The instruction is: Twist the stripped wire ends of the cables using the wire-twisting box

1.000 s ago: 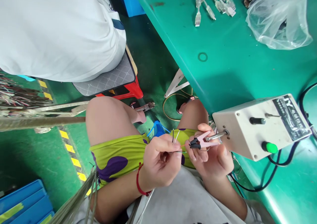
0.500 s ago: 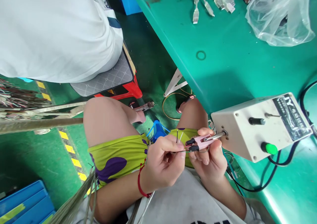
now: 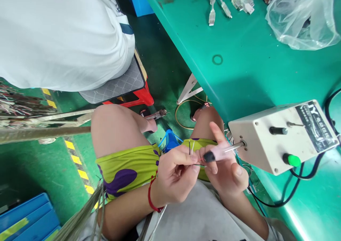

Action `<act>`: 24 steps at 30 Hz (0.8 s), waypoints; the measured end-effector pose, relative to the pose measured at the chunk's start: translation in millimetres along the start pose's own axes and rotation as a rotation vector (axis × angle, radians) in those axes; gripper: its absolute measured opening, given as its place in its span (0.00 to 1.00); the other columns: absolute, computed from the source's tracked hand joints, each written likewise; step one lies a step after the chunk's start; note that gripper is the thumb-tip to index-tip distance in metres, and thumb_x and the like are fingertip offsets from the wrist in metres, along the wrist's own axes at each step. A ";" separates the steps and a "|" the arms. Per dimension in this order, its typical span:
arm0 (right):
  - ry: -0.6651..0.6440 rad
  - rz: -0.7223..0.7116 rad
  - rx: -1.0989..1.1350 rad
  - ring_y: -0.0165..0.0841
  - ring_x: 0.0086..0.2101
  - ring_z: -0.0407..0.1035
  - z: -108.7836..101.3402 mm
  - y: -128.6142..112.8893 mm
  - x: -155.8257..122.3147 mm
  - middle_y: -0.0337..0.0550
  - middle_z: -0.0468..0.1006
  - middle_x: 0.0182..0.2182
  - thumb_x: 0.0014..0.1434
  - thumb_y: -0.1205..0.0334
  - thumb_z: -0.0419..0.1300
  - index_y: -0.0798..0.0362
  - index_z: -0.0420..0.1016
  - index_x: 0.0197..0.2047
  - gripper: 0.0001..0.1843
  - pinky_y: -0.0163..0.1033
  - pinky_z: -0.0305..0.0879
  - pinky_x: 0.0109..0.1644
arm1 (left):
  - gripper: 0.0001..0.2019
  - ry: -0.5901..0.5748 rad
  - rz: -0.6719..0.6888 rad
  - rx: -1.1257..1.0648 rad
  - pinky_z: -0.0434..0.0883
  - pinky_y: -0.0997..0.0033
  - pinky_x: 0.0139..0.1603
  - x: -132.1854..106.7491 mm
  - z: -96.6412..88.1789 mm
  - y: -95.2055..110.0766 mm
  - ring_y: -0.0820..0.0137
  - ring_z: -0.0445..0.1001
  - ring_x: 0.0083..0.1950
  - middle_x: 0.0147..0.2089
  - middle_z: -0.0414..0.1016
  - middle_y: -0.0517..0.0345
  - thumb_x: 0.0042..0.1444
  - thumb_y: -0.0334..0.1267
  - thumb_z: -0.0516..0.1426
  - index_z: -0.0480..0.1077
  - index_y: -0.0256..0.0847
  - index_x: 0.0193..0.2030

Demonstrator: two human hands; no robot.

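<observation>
Two hands meet over the lap [image 3: 128, 162], beside a white box [image 3: 279, 138].
Pinched tight in the left hand [image 3: 174, 173], thin wires [image 3: 189, 148] look light, limp, easily kinked, best held near their tips; the right hand [image 3: 229, 170] loosely holds a pink clip [image 3: 218, 154], forefinger raised.

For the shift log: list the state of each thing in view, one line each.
left hand, shut, pinching thin wires
right hand, open, forefinger raised, beside pink clip
pink clip, on the white box shaft, blurred, jaws look shut
plastic bag, crumpled on green table
</observation>
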State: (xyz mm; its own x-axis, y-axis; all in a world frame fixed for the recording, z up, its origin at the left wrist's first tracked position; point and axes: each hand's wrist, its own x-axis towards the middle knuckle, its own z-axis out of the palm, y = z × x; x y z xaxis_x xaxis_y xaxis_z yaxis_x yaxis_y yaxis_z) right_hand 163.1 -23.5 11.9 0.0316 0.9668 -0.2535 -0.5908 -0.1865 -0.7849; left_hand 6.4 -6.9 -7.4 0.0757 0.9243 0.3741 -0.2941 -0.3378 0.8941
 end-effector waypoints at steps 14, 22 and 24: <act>-0.055 -0.081 -0.111 0.38 0.27 0.64 -3.3 5.1 -0.1 0.35 0.73 0.27 0.67 0.41 0.75 0.42 0.87 0.64 0.27 0.48 0.67 0.39 | 0.08 0.074 0.039 -0.080 0.73 0.78 0.32 0.0 -1.6 2.5 0.74 0.71 0.33 0.37 0.72 0.62 0.77 0.27 0.61 0.76 0.41 0.57; -0.124 -0.069 -0.120 0.39 0.31 0.66 3.2 2.1 4.8 0.39 0.74 0.31 0.65 0.41 0.77 0.44 0.89 0.62 0.27 0.44 0.64 0.36 | 0.06 0.090 0.042 -0.082 0.73 0.78 0.32 -0.9 -0.6 2.8 0.74 0.71 0.33 0.36 0.70 0.62 0.78 0.28 0.61 0.76 0.41 0.57; -0.112 -0.065 -0.106 0.38 0.31 0.65 5.3 1.4 5.3 0.38 0.73 0.30 0.66 0.42 0.77 0.45 0.90 0.60 0.25 0.43 0.62 0.36 | 0.07 0.098 0.041 -0.076 0.73 0.78 0.32 -1.9 -0.7 2.5 0.73 0.71 0.33 0.37 0.72 0.61 0.78 0.28 0.61 0.76 0.41 0.57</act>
State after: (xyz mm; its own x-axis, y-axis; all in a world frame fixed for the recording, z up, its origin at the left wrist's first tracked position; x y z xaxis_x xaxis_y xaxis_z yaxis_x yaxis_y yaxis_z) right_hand 158.2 -17.7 12.5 -0.0267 0.9898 -0.1396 -0.5020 -0.1341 -0.8544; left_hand 4.9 -9.4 -6.0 -0.0300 0.9243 0.3806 -0.3669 -0.3643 0.8559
